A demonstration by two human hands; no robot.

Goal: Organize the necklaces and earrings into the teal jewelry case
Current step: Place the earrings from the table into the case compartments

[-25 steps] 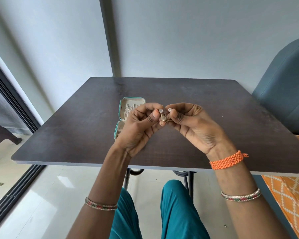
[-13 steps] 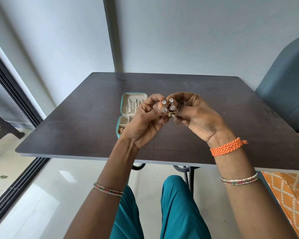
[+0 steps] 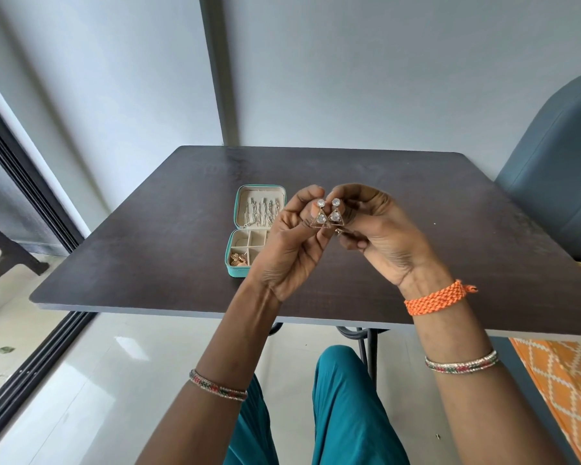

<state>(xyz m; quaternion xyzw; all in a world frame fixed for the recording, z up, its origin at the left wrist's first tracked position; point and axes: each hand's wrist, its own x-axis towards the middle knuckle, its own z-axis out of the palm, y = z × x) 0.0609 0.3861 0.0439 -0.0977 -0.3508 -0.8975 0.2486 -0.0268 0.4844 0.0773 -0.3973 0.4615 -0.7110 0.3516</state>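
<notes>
At the centre of the frame the person raises both hands above the dark table [image 3: 168, 229], close together, fingertips almost meeting. The left hand [image 3: 292, 243] pinches one triangular earring [image 3: 320, 218] between thumb and forefinger; the right hand [image 3: 379, 233] pinches its twin, the second earring [image 3: 335, 214], the same way. The two earrings hang side by side, just touching, each with a round clear stone above a gold triangle. Behind the left hand, a little left of centre, the teal jewelry case [image 3: 238, 209] lies open on the table: necklaces [image 3: 260, 211] hang in its upright lid, and gold pieces [image 3: 238, 259] sit in the near-left compartment of the tray. An orange braided band [image 3: 436, 297] circles the right wrist, and a bangle shows on each forearm.
</notes>
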